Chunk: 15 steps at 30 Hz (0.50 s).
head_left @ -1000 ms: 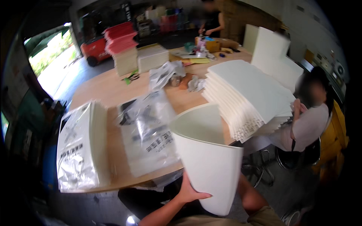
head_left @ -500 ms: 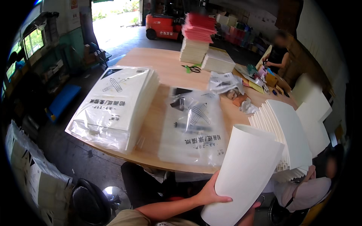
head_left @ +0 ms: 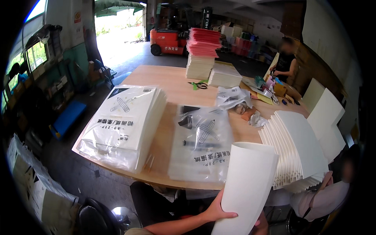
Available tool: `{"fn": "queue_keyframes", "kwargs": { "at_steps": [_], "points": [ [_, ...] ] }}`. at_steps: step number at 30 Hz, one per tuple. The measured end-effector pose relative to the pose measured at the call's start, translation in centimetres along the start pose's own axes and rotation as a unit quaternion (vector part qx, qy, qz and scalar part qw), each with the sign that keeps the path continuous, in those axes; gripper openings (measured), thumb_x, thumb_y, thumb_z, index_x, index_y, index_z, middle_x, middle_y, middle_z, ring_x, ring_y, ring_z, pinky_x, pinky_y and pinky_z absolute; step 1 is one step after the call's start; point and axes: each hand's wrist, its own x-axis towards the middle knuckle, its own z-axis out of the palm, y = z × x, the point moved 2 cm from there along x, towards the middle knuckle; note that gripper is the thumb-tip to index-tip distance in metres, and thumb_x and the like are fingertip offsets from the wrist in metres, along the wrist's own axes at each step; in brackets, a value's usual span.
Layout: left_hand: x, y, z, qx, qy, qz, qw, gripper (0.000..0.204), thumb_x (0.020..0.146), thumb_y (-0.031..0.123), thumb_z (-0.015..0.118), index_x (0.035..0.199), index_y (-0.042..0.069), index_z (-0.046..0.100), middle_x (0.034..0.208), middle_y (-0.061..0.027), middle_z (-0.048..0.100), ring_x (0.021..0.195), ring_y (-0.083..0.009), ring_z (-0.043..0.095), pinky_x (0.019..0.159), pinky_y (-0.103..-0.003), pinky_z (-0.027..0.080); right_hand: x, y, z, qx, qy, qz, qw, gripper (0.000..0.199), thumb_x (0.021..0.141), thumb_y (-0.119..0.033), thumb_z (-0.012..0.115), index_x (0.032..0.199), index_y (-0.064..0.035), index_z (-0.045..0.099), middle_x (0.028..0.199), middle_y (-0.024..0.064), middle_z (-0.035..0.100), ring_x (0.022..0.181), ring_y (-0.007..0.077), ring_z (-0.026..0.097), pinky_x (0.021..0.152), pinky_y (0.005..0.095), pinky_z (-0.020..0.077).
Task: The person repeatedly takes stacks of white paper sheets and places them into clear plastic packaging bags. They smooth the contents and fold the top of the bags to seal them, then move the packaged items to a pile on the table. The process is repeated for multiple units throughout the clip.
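Curled white sheets (head_left: 247, 188) gripped upright at the near table edge.

Left hand (head_left: 217, 212) closed on the roll's lower left side; right hand (head_left: 261, 227) mostly hidden behind it, grip impossible to tell. On the wooden table (head_left: 172, 84): two plastic packs of paper (head_left: 124, 121) (head_left: 200, 145), one fanned pile of white sheets (head_left: 293, 147), one pair of scissors (head_left: 199, 84).

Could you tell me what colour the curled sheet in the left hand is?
Plain cream-white curled sheet, head view.
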Motion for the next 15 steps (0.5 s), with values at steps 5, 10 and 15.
{"fn": "queue_keyframes", "kwargs": {
  "at_steps": [5,10,15],
  "points": [
    [-0.3,0.2,0.0,0.017,0.01,-0.016,1.0,0.111,0.068,0.023,0.09,0.153,0.002,0.02,0.145,-0.0138,0.04,0.137,-0.0244,0.036,0.113,-0.04,0.03,0.0,0.4,-0.1,0.017,-0.001,-0.005,1.0,0.068,0.074,-0.011,0.076,0.135,-0.0002,0.048,0.122,0.0095,0.062,0.112,0.0197,0.058,0.097,0.0352,0.0457],
    [-0.3,-0.2,-0.3,0.045,-0.009,-0.001,0.999,0.114,0.068,0.024,0.089,0.153,0.002,0.018,0.148,-0.0145,0.036,0.139,-0.0258,0.033,0.114,-0.042,0.029,0.1,0.7,-0.3,0.029,-0.014,-0.015,0.999,0.072,0.071,-0.011,0.078,0.136,-0.0004,0.048,0.124,0.0096,0.061,0.113,0.0206,0.058,0.099,0.0359,0.0453],
    [0.1,0.6,0.0,0.018,-0.041,-0.005,0.999,0.117,0.067,0.026,0.09,0.154,0.002,0.015,0.15,-0.0147,0.033,0.141,-0.0269,0.031,0.115,-0.042,0.028,1.6,0.0,-0.4,0.044,-0.043,-0.034,0.998,0.076,0.069,-0.011,0.08,0.137,-0.0006,0.048,0.126,0.0096,0.061,0.115,0.0215,0.058,0.1,0.0366,0.045]
  ]
}}
